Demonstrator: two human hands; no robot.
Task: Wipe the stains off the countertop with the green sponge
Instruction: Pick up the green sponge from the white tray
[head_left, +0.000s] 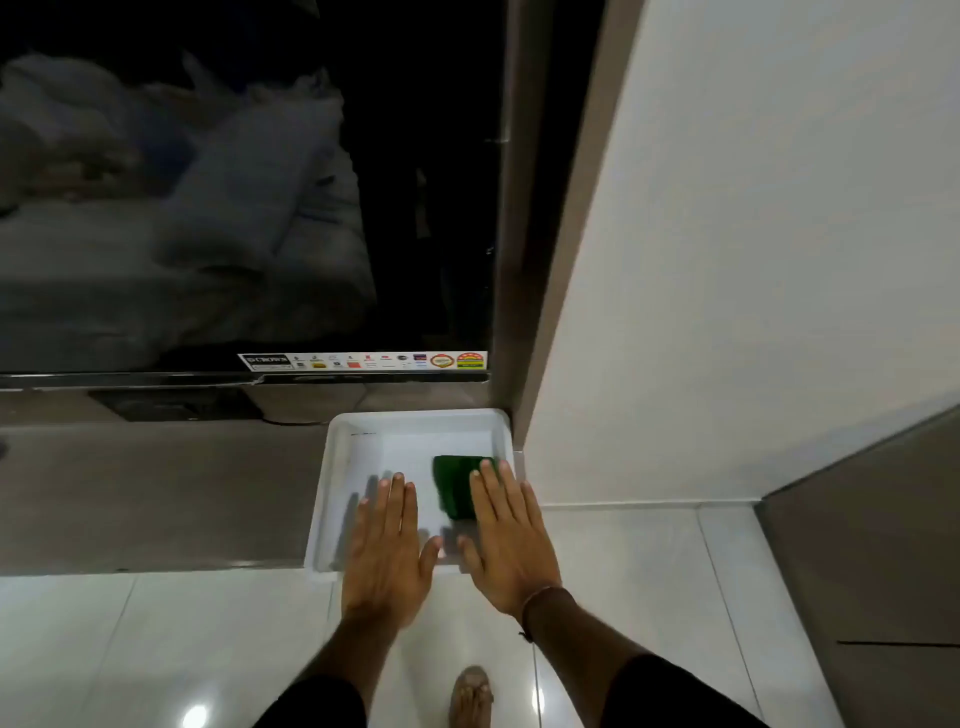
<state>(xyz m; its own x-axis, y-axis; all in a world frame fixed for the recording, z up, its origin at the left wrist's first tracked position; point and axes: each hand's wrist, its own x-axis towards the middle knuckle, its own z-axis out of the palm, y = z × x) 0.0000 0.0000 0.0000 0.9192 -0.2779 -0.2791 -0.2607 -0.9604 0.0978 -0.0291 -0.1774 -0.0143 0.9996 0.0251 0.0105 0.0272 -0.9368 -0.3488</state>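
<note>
A green sponge lies in the right half of a white tray that sits at the right end of a brown countertop. My right hand is spread flat, palm down, over the tray's right side, its fingertips over the sponge's right edge. Beside it, my left hand is also flat with fingers extended, over the tray's middle and front rim. Neither hand grips anything. I cannot make out stains on the countertop.
A large dark television stands at the back of the countertop, with a sticker strip along its lower edge. A white wall rises right of the tray. Glossy white floor tiles and my foot are below.
</note>
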